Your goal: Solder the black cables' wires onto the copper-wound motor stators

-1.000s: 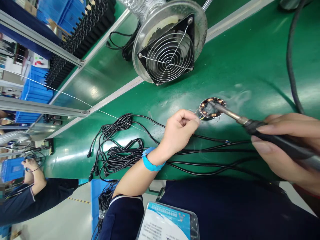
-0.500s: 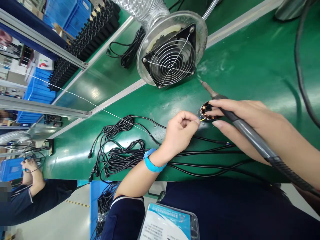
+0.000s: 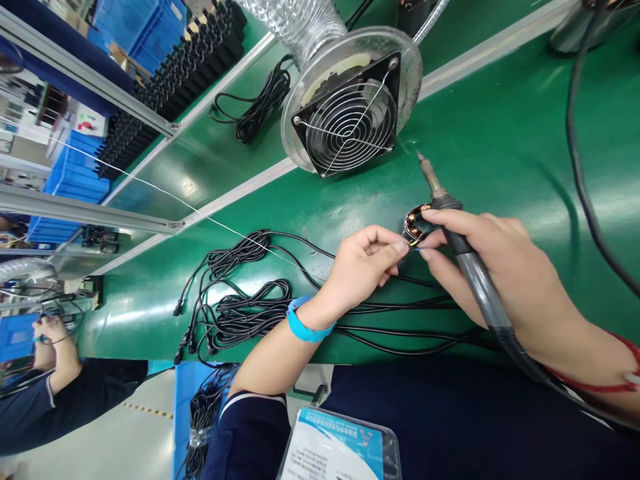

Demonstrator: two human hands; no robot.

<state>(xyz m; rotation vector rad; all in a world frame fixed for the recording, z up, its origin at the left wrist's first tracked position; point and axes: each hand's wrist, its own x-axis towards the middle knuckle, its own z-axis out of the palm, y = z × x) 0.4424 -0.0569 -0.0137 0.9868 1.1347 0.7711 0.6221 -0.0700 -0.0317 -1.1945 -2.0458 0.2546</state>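
A soldering iron [image 3: 476, 277] lies across my right hand [image 3: 525, 287], gripped at its dark handle with the metal tip pointing up and away. Thumb and index finger of that hand also reach to a small round motor stator [image 3: 413, 227] with copper windings, partly hidden by the fingers. My left hand [image 3: 367, 263], wearing a blue wristband [image 3: 306, 325], pinches thin wires [image 3: 415, 245] at the stator's near edge. Yellow and blue show on these wires; their ends are hidden. Black cables [image 3: 400, 307] run along the green table below both hands.
A fume extractor fan [image 3: 349, 130] with a silver duct stands beyond my hands. Coiled black cables [image 3: 253, 310] lie to the left. The iron's cord [image 3: 580, 167] hangs at right. A metal cylinder [image 3: 575, 30] stands at the back right. Another person's hands [image 3: 53, 330] work far left.
The soldering iron has turned more upright, its tip shifting slightly right. My right thumb has come closer to my left fingertips, which moved a little right. The smoke near the tip has thinned.
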